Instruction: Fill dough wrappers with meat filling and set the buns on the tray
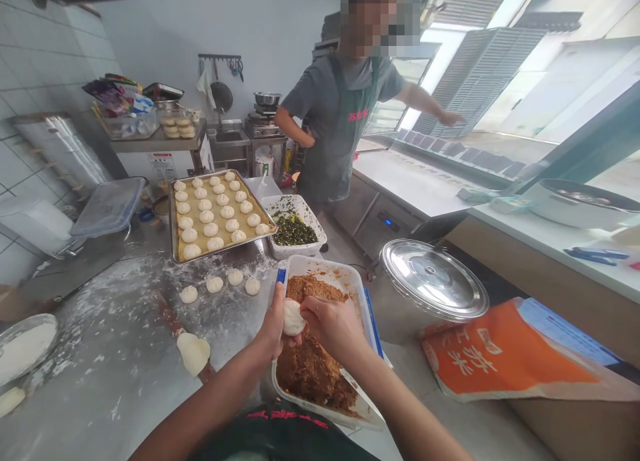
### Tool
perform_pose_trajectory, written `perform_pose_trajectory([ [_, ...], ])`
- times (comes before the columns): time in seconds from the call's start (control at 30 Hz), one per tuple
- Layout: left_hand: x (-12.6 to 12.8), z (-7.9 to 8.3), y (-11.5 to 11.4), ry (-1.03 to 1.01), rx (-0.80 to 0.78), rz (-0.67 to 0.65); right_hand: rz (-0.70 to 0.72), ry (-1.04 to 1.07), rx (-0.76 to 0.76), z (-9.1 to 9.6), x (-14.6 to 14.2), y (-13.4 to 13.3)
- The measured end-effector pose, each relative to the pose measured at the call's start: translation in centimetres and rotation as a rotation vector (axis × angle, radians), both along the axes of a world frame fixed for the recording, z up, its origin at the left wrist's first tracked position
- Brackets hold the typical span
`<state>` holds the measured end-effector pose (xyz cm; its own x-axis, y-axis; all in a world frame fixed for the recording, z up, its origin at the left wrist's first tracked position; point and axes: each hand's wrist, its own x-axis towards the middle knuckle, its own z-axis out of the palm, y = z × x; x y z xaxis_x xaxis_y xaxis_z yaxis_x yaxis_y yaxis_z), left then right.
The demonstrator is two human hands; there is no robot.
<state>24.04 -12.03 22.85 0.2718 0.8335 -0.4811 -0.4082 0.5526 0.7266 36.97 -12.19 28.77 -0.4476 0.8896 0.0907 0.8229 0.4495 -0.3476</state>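
My left hand (271, 326) cups a pale ball of dough (293, 318) above a white plastic tub (330, 274). My right hand (330, 328) pinches the top of that dough, and its fingertips touch it. Brown minced filling (307, 371) is heaped in the tub below both hands. To the left, on the floured steel worktop (115, 394), lie a flat round dough wrapper (193, 353) and a wooden rolling pin (171, 319). Several small dough balls (215, 284) sit in a row beyond them. Farther back, a metal baking tray (173, 228) holds several rows of pleated raw buns.
A white tub of chopped green filling (293, 229) stands beside the tray. To the right are a large steel pot lid (434, 279) and an orange printed sack (505, 354). A co-worker in a dark apron (340, 128) stands beyond, near a long steel counter (410, 181).
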Motion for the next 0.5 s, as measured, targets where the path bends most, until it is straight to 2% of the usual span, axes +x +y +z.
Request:
perform_pose_trajectory([
  [0.07,-0.3,0.0,0.1,0.006,-0.026,-0.097,0.038,0.035,-0.004,0.0,0.2,-0.2],
  [0.17,-0.8,0.1,0.5,-0.008,-0.026,-0.163,0.071,0.123,-0.024,0.0,0.3,-0.5],
  [0.33,-1.3,0.3,0.7,-0.007,-0.012,-0.177,0.012,0.173,-0.013,-0.4,0.2,-0.9],
  [0.5,-1.4,0.5,-0.7,-0.105,0.112,-0.110,0.046,0.126,0.029,-0.5,0.3,-0.9],
])
